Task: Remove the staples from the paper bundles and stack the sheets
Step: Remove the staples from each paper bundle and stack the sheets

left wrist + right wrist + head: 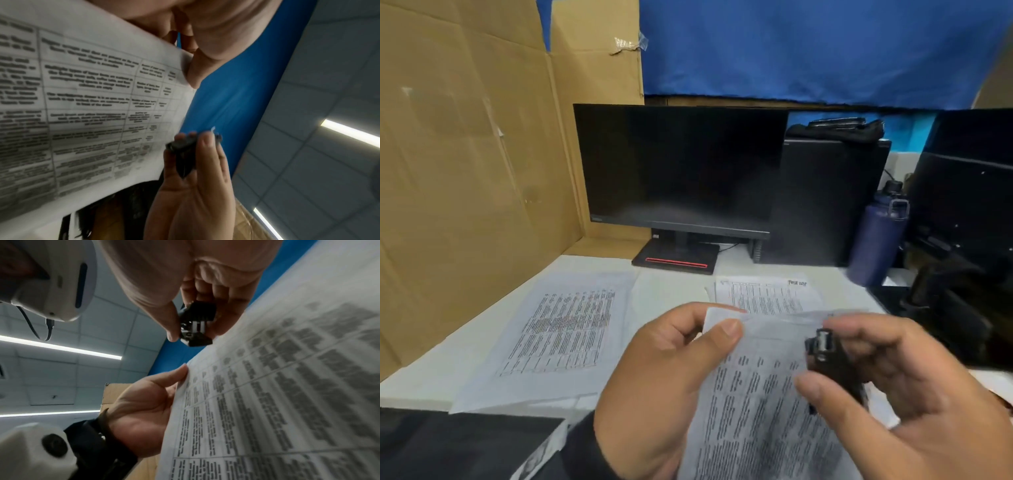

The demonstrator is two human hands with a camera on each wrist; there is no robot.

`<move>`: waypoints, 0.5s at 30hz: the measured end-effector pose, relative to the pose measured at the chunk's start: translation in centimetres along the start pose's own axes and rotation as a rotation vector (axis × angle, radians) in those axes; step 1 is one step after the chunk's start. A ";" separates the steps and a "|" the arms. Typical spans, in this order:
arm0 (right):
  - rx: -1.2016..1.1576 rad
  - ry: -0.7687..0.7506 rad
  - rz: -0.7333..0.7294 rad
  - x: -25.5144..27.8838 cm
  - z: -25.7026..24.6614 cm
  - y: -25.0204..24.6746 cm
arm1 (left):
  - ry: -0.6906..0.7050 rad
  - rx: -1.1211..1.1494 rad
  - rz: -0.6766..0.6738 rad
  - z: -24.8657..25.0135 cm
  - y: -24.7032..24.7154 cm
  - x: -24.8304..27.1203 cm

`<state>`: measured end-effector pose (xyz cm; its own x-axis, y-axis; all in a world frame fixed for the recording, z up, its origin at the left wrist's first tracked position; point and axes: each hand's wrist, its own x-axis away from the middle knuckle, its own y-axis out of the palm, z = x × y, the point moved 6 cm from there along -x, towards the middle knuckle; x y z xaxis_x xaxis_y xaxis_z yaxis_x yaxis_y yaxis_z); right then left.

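A printed paper bundle (pixel 753 404) is held up off the desk in front of me. My left hand (pixel 688 349) pinches its top left corner between thumb and fingers. My right hand (pixel 887 370) grips a small black staple remover (pixel 822 349) at the bundle's top right edge. In the left wrist view the paper bundle (pixel 88 100) fills the left side, with the staple remover (pixel 183 151) at its lower right edge. In the right wrist view the staple remover (pixel 195 326) sits just above the paper bundle (pixel 277 402). No staple is visible.
Loose printed sheets (pixel 561 335) lie on the white desk at left; another printed sheet (pixel 763 294) lies behind the hands. A dark monitor (pixel 678 171), a computer tower (pixel 822 202) and a blue bottle (pixel 876 236) stand at the back. Cardboard (pixel 465 154) walls the left side.
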<state>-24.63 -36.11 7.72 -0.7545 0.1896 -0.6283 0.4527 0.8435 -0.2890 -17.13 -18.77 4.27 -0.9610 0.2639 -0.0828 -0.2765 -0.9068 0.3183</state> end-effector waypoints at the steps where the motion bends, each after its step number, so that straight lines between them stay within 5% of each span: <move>1: 0.002 -0.008 0.019 0.3 -0.7 0.3 | -0.018 -0.015 -0.001 -0.7 0.2 0.0; 15: 0.229 -0.127 0.066 1.2 2.6 1.1 | -0.056 -0.032 -0.018 -3.3 1.4 0.0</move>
<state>-23.78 -36.23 4.72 -0.6610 0.1635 -0.7323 0.6052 0.6932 -0.3915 -17.57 -21.08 1.57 -0.9540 0.2978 -0.0349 -0.2950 -0.9114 0.2870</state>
